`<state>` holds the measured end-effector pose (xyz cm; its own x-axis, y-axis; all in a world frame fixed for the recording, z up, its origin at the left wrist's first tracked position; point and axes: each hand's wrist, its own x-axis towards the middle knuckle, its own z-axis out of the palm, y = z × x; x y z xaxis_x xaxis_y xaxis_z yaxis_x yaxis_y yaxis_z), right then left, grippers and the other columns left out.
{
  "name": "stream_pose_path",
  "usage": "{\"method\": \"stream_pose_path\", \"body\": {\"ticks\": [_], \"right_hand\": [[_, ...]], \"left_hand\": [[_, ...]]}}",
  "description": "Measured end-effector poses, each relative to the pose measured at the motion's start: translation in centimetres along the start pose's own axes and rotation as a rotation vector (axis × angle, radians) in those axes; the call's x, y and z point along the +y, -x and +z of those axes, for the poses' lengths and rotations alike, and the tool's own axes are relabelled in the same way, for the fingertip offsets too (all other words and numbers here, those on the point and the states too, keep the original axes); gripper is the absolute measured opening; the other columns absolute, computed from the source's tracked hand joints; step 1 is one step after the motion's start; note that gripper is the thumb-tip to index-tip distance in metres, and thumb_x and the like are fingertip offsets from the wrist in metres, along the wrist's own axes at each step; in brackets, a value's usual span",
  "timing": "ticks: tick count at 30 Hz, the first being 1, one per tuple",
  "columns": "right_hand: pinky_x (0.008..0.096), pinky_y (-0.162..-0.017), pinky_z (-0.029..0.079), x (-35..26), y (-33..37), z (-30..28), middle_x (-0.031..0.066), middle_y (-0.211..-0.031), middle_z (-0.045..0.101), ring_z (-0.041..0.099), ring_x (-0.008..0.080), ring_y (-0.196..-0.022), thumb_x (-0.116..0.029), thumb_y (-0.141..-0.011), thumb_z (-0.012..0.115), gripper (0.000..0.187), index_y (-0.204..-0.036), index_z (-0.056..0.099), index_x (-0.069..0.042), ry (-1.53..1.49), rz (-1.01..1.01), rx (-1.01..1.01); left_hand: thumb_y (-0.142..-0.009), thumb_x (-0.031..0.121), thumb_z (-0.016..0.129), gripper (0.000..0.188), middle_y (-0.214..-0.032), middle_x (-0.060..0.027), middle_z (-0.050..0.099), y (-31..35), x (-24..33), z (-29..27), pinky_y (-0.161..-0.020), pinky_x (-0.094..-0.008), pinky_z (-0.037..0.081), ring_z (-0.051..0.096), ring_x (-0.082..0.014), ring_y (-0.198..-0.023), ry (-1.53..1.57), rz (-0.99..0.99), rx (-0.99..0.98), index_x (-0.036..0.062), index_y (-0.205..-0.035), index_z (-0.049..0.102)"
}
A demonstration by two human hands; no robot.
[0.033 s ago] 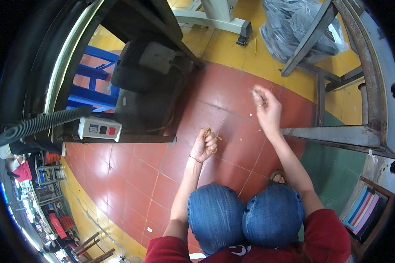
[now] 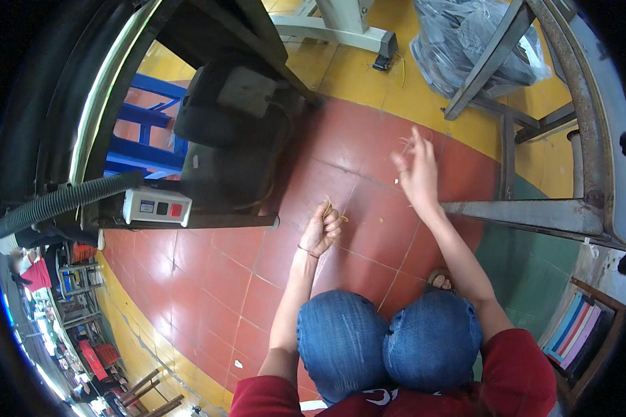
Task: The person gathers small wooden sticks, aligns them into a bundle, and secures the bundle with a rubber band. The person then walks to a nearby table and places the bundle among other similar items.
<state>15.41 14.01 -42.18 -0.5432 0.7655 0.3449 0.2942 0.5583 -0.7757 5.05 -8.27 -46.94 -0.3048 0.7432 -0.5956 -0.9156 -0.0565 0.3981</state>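
Note:
Above the floor in front of my knees, my left hand (image 2: pixel 320 233) is closed on thin yellow rubber bands (image 2: pixel 329 203). Their loops stick out past the thumb and the fingers. Farther out to the right, my right hand (image 2: pixel 419 170) is raised with its fingers spread apart. A faint thin strand shows by its fingertips; whether it is a band hooked on them I cannot make out. Nothing is gripped in that palm. The two hands are well apart and do not touch.
At left stands a dark machine frame with a switch box (image 2: pixel 157 208) and a ribbed hose (image 2: pixel 69 201). A metal table frame (image 2: pixel 528 212) is close by my right arm. Beyond are a grey plastic bag (image 2: pixel 459 45) and a pale stand leg (image 2: pixel 327 28). Books (image 2: pixel 574 330) sit lower right.
My right hand has gone from pinched fingers to spread fingers, moving slightly. My left hand keeps its hold on the rubber bands in nearly the same place.

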Motion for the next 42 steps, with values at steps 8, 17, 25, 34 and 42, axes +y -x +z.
{"method": "stream_pose_path", "body": {"ticks": [8,17,25,34,42], "right_hand": [[0.0444,-0.083,0.043,7.6,13.9,3.3,0.0158,-0.098,0.051,0.052,0.0324,-0.097,-0.025,-0.081,0.066,0.028,-0.095,0.055,-0.003,0.268,-0.111,-0.651],[0.0411,-0.068,0.047,0.2,8.7,-0.1,0.0125,-0.076,0.062,0.061,0.0287,-0.074,-0.017,-0.084,0.065,0.015,-0.081,0.063,-0.002,-0.173,0.280,-0.550],[0.0366,-0.080,0.042,-22.6,-3.9,-15.9,0.0018,-0.096,0.066,0.060,0.0210,-0.092,-0.016,-0.076,0.067,0.013,-0.089,0.071,-0.013,-0.178,-0.377,-0.413],[0.0428,-0.092,0.040,-38.0,-10.2,-36.1,0.0121,-0.120,0.055,0.051,0.0313,-0.108,-0.024,-0.080,0.067,0.027,-0.104,0.067,-0.010,0.036,-0.203,-0.274],[0.0404,-0.071,0.048,-38.0,-13.1,-52.4,0.0115,-0.084,0.067,0.064,0.0297,-0.078,-0.029,-0.083,0.065,0.021,-0.088,0.068,-0.009,0.171,0.283,-0.508]], "left_hand": [[-0.100,0.038,0.041,0.037,-0.059,0.0066,0.026,0.0,-0.9,-1.5,-0.040,-0.0183,0.020,0.022,-0.0045,-0.047,0.084,-0.169,0.089,0.0169,-0.070,0.040],[-0.100,0.039,0.040,0.042,-0.059,0.0055,0.024,2.8,0.3,4.3,-0.043,-0.0214,0.019,0.021,-0.0074,-0.049,0.028,-0.195,0.103,0.0182,-0.064,0.033],[-0.101,0.027,0.036,0.028,-0.078,-0.0002,0.052,12.7,5.4,24.2,-0.052,-0.0203,0.043,0.047,-0.0099,-0.059,0.086,-0.162,0.161,0.0077,-0.097,0.056],[-0.098,0.028,0.040,0.034,-0.063,0.0020,0.038,22.3,13.6,44.0,-0.045,-0.0238,0.032,0.035,-0.0110,-0.052,0.386,-0.257,-0.141,0.0153,-0.067,0.038],[-0.100,0.042,0.038,0.045,-0.055,0.0074,0.023,29.0,29.9,62.7,-0.042,-0.0232,0.017,0.019,-0.0067,-0.046,-0.309,0.034,-0.067,0.0196,-0.061,0.029]]}}
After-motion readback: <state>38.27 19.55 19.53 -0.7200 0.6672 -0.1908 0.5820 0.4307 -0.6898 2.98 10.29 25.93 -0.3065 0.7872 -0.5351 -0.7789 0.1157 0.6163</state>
